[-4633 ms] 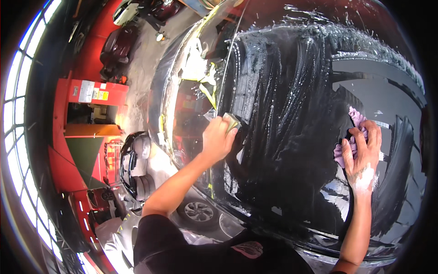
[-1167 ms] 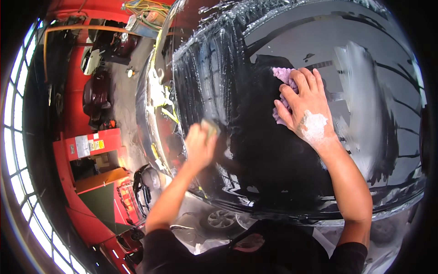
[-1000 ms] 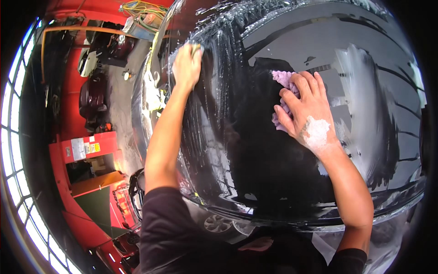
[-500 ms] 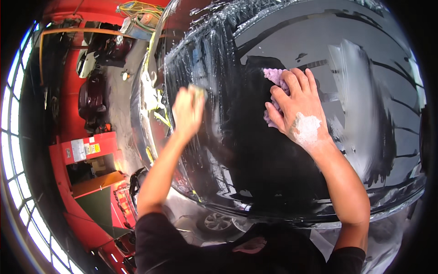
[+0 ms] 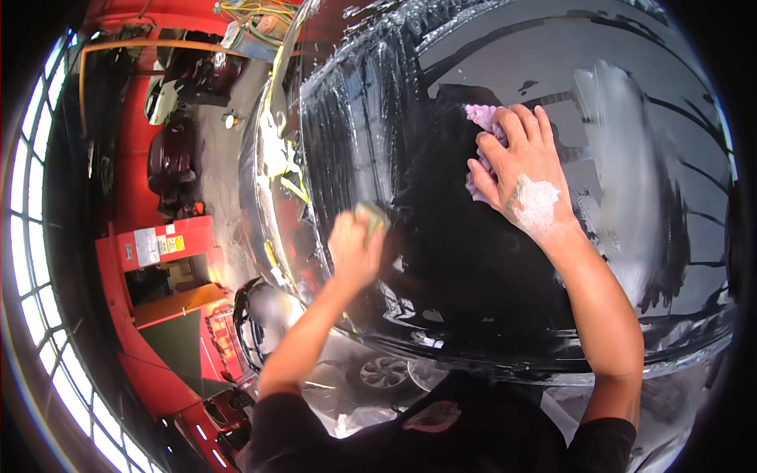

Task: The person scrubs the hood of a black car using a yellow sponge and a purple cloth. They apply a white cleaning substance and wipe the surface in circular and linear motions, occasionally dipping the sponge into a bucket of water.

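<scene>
A glossy black car panel (image 5: 465,268) stretches before me, streaked with whitish wet residue on its left part and along its far edge. Over the left part is my left hand (image 5: 354,248), its fingers closed around a small greenish-yellow pad (image 5: 371,216), slightly blurred. Farther right, my right hand (image 5: 530,162) presses a crumpled purple cloth (image 5: 483,117) onto the panel, fingers curled over it. A dried white patch covers the back of that hand. The pad's underside is hidden.
Yellow-green masking tape (image 5: 295,185) lines the panel's left edge. Beyond it are a grey floor (image 5: 223,165), dark red car parts (image 5: 175,162) and a red cabinet (image 5: 114,260). A silver car wheel (image 5: 385,372) shows below the panel's near edge.
My left hand has moved toward me and a little right across the panel with the pad. My right hand stays on the cloth; the whole view has shifted slightly.
</scene>
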{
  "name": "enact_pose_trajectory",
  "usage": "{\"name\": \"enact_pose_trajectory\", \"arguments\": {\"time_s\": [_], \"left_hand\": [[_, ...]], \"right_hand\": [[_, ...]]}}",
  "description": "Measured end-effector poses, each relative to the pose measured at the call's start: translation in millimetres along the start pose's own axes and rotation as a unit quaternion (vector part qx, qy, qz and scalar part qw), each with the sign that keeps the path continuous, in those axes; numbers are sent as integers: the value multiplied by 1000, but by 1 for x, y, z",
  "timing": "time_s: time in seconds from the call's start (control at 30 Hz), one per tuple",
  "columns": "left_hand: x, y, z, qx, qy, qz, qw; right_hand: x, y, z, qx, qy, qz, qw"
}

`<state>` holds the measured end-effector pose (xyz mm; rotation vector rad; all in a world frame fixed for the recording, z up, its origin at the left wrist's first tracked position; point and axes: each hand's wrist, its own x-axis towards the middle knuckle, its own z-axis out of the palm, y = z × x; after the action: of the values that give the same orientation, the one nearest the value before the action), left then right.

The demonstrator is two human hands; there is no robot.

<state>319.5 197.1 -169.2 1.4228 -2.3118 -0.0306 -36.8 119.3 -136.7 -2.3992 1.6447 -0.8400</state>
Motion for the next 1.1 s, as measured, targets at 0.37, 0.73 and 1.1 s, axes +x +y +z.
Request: {"name": "enact_pose_trajectory", "arguments": {"time_s": [0.37,0.73,1.1], "left_hand": [[179,-41,44,53,35,-55,996],[269,-75,47,83,56,-95,990],[5,42,6,21,5,-14,1000]], "right_hand": [[1,8,4,17,12,-16,1000],[6,-4,0,25,14,-32,999],[-1,5,2,19,15,-12,1000]]}}
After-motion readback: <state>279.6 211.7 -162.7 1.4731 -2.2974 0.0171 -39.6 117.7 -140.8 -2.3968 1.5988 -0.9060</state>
